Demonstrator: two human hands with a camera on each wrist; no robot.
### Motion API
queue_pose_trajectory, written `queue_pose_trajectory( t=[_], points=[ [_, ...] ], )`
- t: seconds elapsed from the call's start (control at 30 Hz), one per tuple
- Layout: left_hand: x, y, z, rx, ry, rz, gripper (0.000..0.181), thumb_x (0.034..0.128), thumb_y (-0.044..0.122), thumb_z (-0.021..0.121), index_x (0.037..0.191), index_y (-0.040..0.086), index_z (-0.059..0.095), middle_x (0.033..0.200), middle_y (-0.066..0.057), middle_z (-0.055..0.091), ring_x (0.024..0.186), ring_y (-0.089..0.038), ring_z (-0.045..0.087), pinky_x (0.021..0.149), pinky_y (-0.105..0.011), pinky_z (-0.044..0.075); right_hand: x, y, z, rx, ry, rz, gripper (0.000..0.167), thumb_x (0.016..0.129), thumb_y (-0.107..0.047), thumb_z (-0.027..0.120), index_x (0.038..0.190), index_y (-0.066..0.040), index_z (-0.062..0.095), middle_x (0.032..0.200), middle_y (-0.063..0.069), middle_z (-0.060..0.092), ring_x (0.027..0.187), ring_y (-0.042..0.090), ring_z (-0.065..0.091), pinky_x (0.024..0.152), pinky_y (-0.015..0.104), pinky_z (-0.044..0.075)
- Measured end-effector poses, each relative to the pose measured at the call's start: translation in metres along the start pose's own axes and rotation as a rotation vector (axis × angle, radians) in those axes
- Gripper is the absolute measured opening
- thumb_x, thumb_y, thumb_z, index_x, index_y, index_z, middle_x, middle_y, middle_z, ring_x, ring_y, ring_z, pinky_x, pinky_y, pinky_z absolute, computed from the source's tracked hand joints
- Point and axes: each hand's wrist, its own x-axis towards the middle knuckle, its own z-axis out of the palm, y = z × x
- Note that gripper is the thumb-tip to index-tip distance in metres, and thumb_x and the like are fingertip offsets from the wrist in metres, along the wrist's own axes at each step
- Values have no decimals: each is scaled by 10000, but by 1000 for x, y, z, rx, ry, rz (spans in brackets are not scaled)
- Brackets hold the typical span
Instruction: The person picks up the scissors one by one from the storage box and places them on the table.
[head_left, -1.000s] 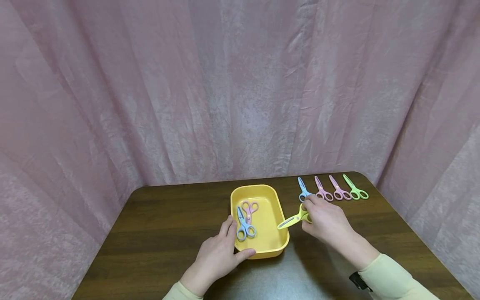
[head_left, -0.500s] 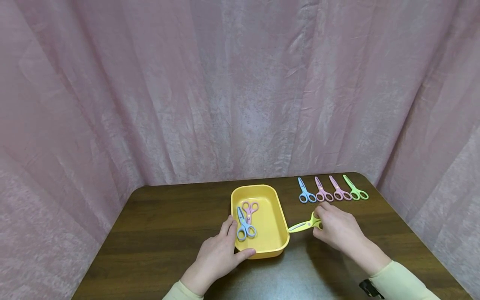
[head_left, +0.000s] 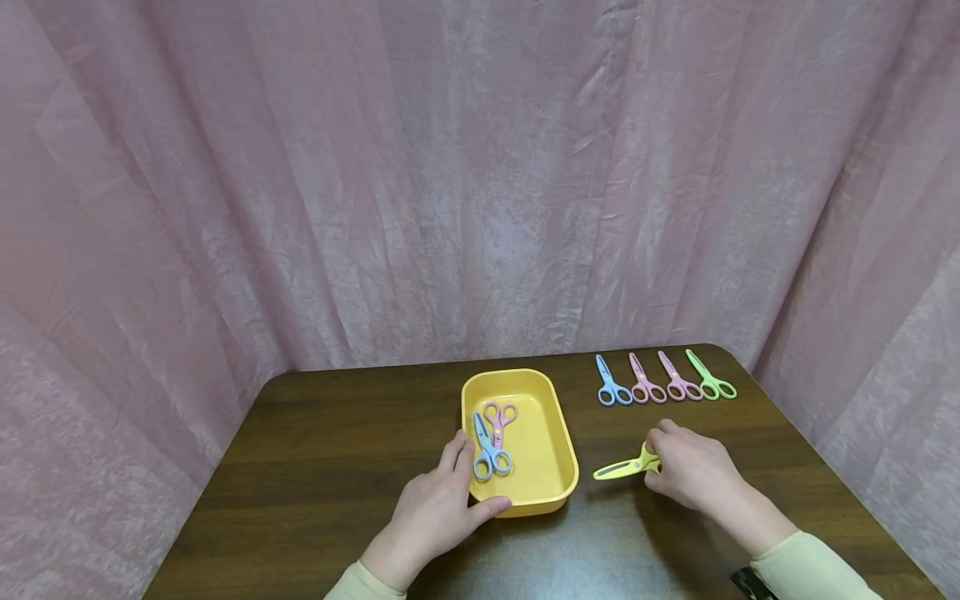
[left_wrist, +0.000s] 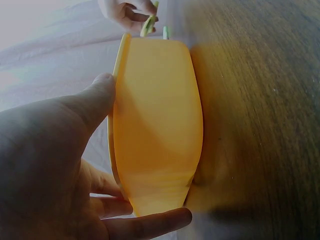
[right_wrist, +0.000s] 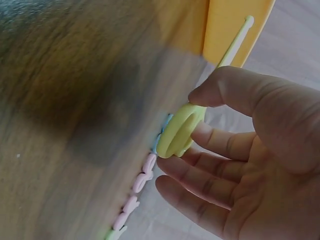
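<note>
We are holding the yellow scissors in the right hand, thumb and fingers pinching the handle loops. The blades are pointing left from that hand toward the tray, apart from its wall, and the pair is appearing raised off the table. Our left hand is resting against the tray's near-left corner, thumb and fingers spread apart. Inside, just beyond those fingers, a blue pair and a pink pair are lying close together. Past the right hand, a row is lying loops nearest us: blue scissors, two pink scissors, green scissors.

Judgement: we are probably carrying one pair between tray and row. If we are adding to the row, the next move is calling for turning the blades away from us, lowering flat, then releasing.
</note>
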Motion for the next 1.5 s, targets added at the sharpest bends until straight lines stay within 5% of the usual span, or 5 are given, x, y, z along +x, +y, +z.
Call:
queue_pose_trajectory(
  t=[0.33, 1.5],
  points=[
    [0, 0, 1, -4, -13, -9, 1045, 938, 728, 757, 1632, 7, 454, 1687, -209, 437, 521, -186, 499, 532, -387, 465, -4, 7, 6, -30, -82, 15, 262, 686, -164, 859, 842, -181, 650, 864, -35, 540, 737, 215, 597, 621, 477, 523],
    [0, 0, 0, -10, -15, -9, 1050, 940, 724, 759, 1633, -2, 450, 1693, -206, 425, 519, -179, 483, 521, -384, 458, -7, 13, 25, -47, -71, 31, 286, 713, -172, 899, 832, -139, 641, 858, 5, 540, 784, 280, 619, 610, 494, 529]
  ],
)
